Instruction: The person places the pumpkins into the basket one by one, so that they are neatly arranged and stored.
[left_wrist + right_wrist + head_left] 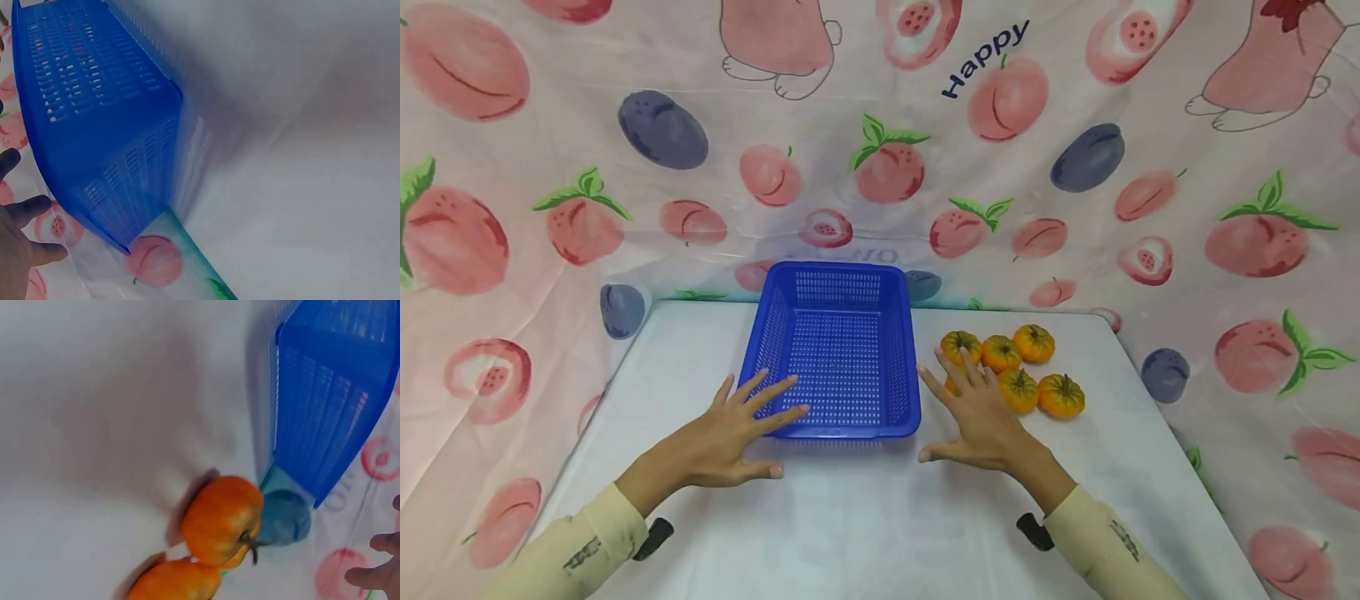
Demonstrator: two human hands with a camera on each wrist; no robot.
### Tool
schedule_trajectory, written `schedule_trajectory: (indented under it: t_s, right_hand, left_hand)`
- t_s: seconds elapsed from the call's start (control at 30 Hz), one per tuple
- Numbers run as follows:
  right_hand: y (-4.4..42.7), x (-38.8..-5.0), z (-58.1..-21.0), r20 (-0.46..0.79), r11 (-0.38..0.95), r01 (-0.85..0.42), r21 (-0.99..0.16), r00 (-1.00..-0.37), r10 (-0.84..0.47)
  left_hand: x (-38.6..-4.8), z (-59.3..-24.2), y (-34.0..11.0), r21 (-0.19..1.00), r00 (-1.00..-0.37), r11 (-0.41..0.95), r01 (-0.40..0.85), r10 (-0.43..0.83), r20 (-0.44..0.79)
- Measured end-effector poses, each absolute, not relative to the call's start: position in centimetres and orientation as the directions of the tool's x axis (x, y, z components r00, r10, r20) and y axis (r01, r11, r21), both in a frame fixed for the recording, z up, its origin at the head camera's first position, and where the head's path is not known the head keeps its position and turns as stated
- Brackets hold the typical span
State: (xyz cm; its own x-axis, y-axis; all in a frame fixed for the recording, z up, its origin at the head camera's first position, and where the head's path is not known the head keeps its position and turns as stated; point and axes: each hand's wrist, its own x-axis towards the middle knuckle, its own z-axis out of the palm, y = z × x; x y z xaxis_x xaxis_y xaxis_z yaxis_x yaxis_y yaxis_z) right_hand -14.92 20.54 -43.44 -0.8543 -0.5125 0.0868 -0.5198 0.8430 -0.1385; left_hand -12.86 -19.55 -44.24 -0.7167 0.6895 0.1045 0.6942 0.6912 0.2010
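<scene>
A blue perforated plastic basket [835, 358] stands on the table, with bare mesh floor showing inside. My left hand [722, 437] hovers at its near left corner, fingers spread and holding nothing. To the right of the basket, my right hand [981, 417] is spread with nothing in it, in front of a group of small orange pumpkins [1018, 390]. It partly hides one pumpkin at the left of the group. The left wrist view has the basket [106, 125] beside the left fingertips. In the right wrist view, a pumpkin [222, 519] lies near the basket's side [331, 394].
A white cloth covers the table [850, 533]. Behind and at both sides hangs a pink curtain [820, 183] printed with peaches and plums. A dark strap piece [655, 537] sticks out at the left wrist, another [1036, 532] at the right.
</scene>
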Motion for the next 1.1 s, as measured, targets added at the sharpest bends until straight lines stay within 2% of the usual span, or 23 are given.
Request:
schedule_trajectory:
  t_s: [0.2, 0.43, 0.7, 0.93, 1.1]
  right_hand:
    - [23.3, -15.6, -43.8, 0.108, 0.866, -0.455, -0.207, -0.89, -0.443]
    - [27.6, -16.7, -44.2, 0.123, 0.887, -0.342, -0.311, -0.94, -0.319]
    - [32.1, -17.1, -44.3, 0.026, 0.915, -0.13, -0.382, -0.991, -0.13]
    - [34.7, -17.6, -45.6, 0.006, 0.877, -0.073, -0.475, -0.997, -0.08]
    - [36.3, -17.9, -47.0, -0.057, 0.855, 0.031, -0.517, -0.998, 0.002]
  left_hand:
    - [-13.8, -44.6, -20.3, 0.218, -0.74, 0.71, 0.67, 0.663, 0.116]
    - [-15.3, -44.8, -21.3, 0.285, -0.805, 0.758, 0.587, 0.584, 0.103]
    - [-16.5, -46.1, -22.6, 0.32, -0.85, 0.793, 0.518, 0.52, 0.087]
    - [-17.3, -46.5, -23.0, 0.393, -0.849, 0.769, 0.504, 0.526, 0.06]
    - [-17.5, -46.5, -22.8, 0.402, -0.842, 0.761, 0.509, 0.536, 0.051]
